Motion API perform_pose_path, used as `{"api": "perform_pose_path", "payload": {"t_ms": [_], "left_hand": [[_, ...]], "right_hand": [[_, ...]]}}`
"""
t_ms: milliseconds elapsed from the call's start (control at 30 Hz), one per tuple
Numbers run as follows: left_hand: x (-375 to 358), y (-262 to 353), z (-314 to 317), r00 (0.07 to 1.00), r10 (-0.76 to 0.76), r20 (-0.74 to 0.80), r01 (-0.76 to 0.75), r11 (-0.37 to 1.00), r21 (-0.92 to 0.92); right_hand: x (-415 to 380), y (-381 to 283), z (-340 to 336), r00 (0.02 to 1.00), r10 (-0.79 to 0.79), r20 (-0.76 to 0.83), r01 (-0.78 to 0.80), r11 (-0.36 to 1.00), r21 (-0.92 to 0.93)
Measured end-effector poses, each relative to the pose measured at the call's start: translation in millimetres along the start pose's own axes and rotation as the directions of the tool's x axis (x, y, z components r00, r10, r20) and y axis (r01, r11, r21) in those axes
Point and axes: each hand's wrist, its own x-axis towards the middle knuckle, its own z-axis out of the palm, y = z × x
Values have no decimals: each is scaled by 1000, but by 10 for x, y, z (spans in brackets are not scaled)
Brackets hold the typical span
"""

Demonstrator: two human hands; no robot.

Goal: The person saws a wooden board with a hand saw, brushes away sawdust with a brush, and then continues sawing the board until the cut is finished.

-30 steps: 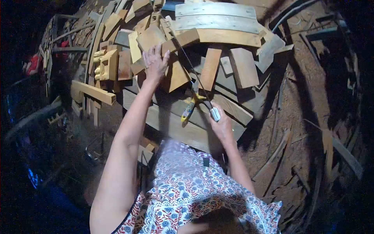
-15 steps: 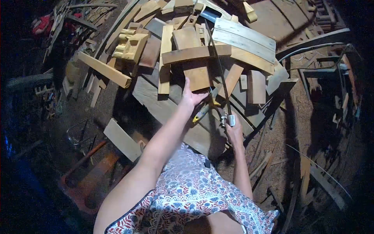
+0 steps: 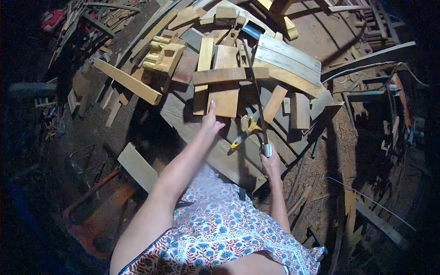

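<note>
My left hand grips the near end of a flat wooden board, thumb on top and the other fingers partly hidden. Across that board lies a shorter wooden block. My right hand is closed around the pale handle of a long, thin, dark tool, which looks like a handsaw seen edge-on. Its blade runs away from me, just right of the block. A darker piece of wood shows on the blade's other side. Between my hands, a yellow-handled tool lies on the wooden work surface.
Several offcuts and blocks cover the surface, including a notched yellow block and a whitish plank panel. A long beam juts out at left. Scrap wood and a cable lie around the right side.
My left hand and its board have shifted left. The crosswise wood looked like one length before; now a dark gap shows in it beside the blade. My right hand has moved slightly closer to me.
</note>
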Motion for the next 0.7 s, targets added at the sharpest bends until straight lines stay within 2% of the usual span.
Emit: {"api": "perform_pose_path", "payload": {"t_ms": [33,67,100,133,167,233,267,300,333,367,400,433,467,500,533,567,600,633,700], "left_hand": [[-13,7,-68,1000,4,3,-4,1000,0],[10,-39,-158,999,20,43,-21,999,28],[61,-107,-278,996,31,84,-36,998,58],[151,-156,-424,984,42,175,-66,989,135],[96,-156,-447,983,39,180,-65,988,141],[-13,-193,-478,992,-116,39,110,983,145],[-254,-108,-429,976,-211,52,186,936,298],[-348,7,-357,974,-218,58,190,932,310],[-387,152,-268,966,-184,184,48,821,568],[-438,303,-151,932,-189,309,-123,639,760],[-575,510,53,892,116,437,-444,413,796],[-609,696,259,718,361,595,-661,89,745],[-434,838,367,429,508,747,-730,-292,617],[-251,974,431,86,511,855,-622,-643,447],[-92,1065,471,80,512,855,-621,-646,445],[65,1138,505,350,433,831,-588,-588,555],[149,1205,564,594,319,739,-525,-543,656],[239,1269,633,591,317,741,-528,-543,653],[323,1338,730,809,92,581,-385,-664,641]], "right_hand": [[-67,-36,6,999,-39,-21,39,999,-15],[-109,146,84,1000,-8,-9,8,1000,-14],[-194,9,43,1000,-3,-11,3,1000,-15],[-284,-163,8,998,56,10,-56,998,-12],[-351,-314,-19,993,115,30,-115,993,-8],[-417,-322,9,991,127,53,-129,991,43],[-443,-254,53,994,105,41,-107,992,58],[-467,-221,89,996,83,28,-84,994,76],[-478,-295,78,995,98,26,-100,991,83],[-489,-292,92,994,111,16,-112,989,91],[-503,-280,105,994,107,24,-109,989,104],[-504,-274,103,995,98,31,-101,988,114],[-511,-334,77,994,107,28,-108,992,68],[-527,-320,85,994,108,24,-109,992,69],[-520,-302,110,993,114,30,-116,989,90],[-506,-300,124,992,118,36,-122,986,111],[-504,-323,117,993,115,31,-118,987,111],[-517,-353,100,994,103,24,-105,989,100],[-554,-392,84,995,98,16,-99,991,90]]}}
